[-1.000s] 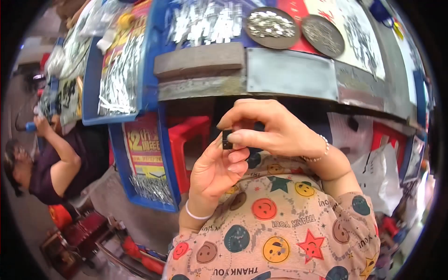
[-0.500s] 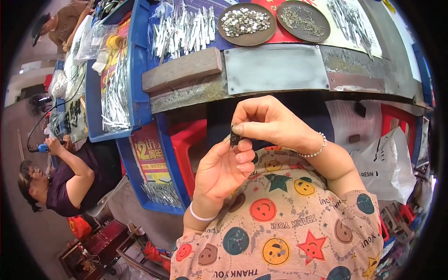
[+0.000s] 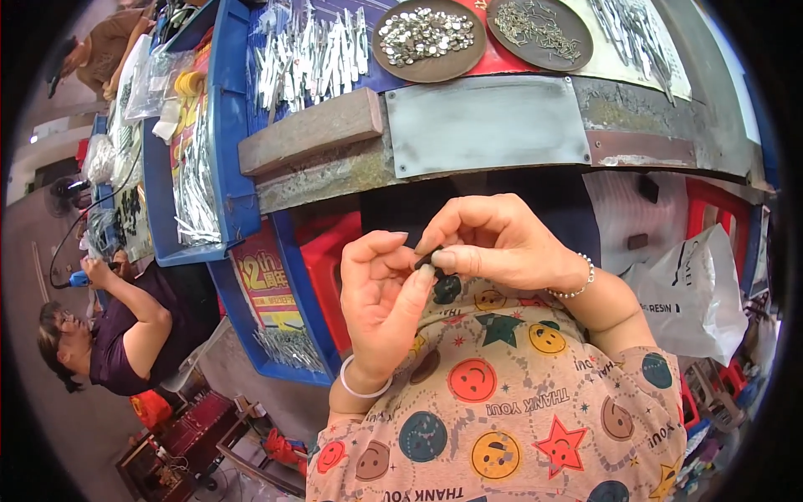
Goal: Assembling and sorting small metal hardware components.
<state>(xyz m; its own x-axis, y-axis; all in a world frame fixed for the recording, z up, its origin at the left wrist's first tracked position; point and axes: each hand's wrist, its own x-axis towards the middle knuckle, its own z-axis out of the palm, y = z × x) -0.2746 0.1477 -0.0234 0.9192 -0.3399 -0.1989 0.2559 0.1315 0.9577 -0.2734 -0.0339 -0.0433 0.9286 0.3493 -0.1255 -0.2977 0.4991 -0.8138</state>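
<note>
A small black piece sits between my two hands, just above my lap and below the bench edge. Its shape is mostly covered by fingers, so I cannot make out its kind. My right hand pinches it between thumb and bent forefinger. My left hand is closed on its other side, thumb tip against the piece and the remaining fingers curled.
Ahead is a workbench with a grey metal plate and a wooden block. Dishes of silver discs and small pins stand behind. Metal strips lie at left, near a blue tray. A co-worker sits far left.
My hands have moved slightly down and toward me. The left fingers have risen and curled near the black piece, with the thumb against it. The black piece has tilted.
</note>
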